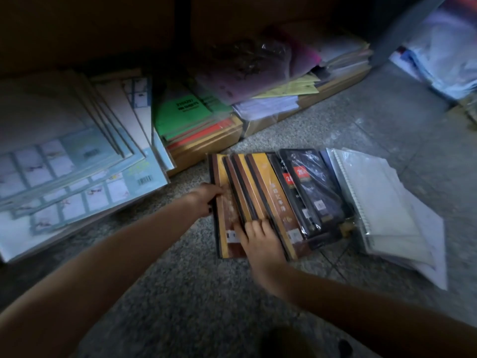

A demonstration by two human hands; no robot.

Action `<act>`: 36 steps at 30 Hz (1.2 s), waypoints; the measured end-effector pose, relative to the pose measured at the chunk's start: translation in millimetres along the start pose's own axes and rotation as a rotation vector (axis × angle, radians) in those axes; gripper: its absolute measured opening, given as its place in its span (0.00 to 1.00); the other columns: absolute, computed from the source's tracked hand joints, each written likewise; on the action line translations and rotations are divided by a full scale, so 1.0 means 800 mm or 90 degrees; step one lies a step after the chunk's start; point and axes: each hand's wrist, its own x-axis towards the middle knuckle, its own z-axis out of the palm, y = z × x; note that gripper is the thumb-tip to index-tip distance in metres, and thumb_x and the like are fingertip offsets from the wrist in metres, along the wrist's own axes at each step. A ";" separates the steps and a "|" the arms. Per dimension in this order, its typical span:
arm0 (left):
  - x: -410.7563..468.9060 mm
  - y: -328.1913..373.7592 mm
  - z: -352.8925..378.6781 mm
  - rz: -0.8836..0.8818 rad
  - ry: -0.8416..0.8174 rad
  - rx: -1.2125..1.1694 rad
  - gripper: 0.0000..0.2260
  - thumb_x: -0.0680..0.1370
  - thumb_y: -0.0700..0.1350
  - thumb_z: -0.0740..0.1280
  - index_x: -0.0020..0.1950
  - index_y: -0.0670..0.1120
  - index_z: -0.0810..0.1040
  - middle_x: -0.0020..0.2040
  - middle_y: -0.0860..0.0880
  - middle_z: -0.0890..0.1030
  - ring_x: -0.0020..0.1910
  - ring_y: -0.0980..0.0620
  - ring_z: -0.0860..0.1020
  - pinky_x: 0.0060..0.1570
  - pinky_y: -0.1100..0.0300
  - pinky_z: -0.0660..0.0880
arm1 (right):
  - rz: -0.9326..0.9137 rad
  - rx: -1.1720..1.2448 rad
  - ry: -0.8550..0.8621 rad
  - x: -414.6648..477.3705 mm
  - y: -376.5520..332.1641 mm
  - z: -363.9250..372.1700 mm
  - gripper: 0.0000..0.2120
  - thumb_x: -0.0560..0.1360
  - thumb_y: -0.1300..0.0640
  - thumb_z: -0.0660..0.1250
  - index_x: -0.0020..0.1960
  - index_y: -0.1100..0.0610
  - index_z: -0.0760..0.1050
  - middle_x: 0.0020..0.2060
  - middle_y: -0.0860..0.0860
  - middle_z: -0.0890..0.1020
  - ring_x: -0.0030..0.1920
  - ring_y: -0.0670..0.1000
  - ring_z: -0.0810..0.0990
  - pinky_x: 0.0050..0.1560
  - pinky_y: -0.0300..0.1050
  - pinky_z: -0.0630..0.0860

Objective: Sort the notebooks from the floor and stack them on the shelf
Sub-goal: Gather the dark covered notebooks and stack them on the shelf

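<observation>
Several brown-and-gold notebooks (260, 192) lie fanned out on the speckled floor, overlapping one another. Right of them are black notebooks with red labels (309, 187) in plastic wrap, then white spiral-bound notebooks (374, 197). My left hand (206, 198) grips the left edge of the leftmost brown notebook, fingers curled over it. My right hand (260, 239) presses down on the near ends of the brown notebooks, fingers on their spines.
Large pale blue sheets and pads (64, 171) pile up at the left. A stack of green, red and brown pads (196, 117) and wrapped paper packs (278, 81) line the back. More wrapped white goods (444, 55) sit far right. The scene is dim.
</observation>
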 end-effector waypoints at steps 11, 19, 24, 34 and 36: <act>0.002 -0.021 -0.004 0.092 0.045 0.058 0.09 0.78 0.41 0.66 0.57 0.44 0.72 0.43 0.46 0.78 0.39 0.50 0.76 0.37 0.58 0.74 | 0.054 0.151 0.071 0.000 0.010 -0.003 0.47 0.71 0.51 0.69 0.75 0.65 0.42 0.60 0.59 0.74 0.62 0.58 0.69 0.65 0.49 0.64; -0.041 -0.029 0.000 0.121 -0.002 -0.009 0.11 0.79 0.39 0.63 0.59 0.49 0.71 0.47 0.45 0.78 0.43 0.47 0.78 0.43 0.51 0.77 | 0.110 0.319 0.184 -0.041 0.089 -0.045 0.36 0.69 0.54 0.67 0.71 0.58 0.52 0.57 0.54 0.77 0.59 0.53 0.73 0.43 0.44 0.71; -0.073 -0.004 0.009 0.203 0.026 0.059 0.13 0.78 0.41 0.64 0.62 0.46 0.68 0.43 0.45 0.78 0.40 0.47 0.79 0.39 0.52 0.77 | 0.169 0.365 0.240 -0.050 0.141 -0.053 0.30 0.69 0.56 0.66 0.67 0.56 0.58 0.47 0.53 0.81 0.46 0.56 0.81 0.37 0.42 0.66; -0.096 -0.003 0.014 0.205 0.047 0.109 0.15 0.78 0.39 0.64 0.64 0.44 0.68 0.47 0.42 0.79 0.40 0.46 0.80 0.36 0.52 0.78 | 0.276 0.395 0.262 -0.050 0.220 -0.041 0.22 0.73 0.48 0.63 0.63 0.51 0.59 0.46 0.53 0.80 0.46 0.57 0.81 0.40 0.46 0.68; -0.097 -0.004 0.010 0.206 0.050 0.121 0.15 0.78 0.39 0.64 0.64 0.45 0.68 0.48 0.41 0.79 0.41 0.45 0.80 0.40 0.49 0.78 | 0.328 0.362 0.277 -0.037 0.228 -0.038 0.20 0.75 0.47 0.63 0.62 0.53 0.60 0.45 0.53 0.80 0.44 0.57 0.80 0.37 0.45 0.67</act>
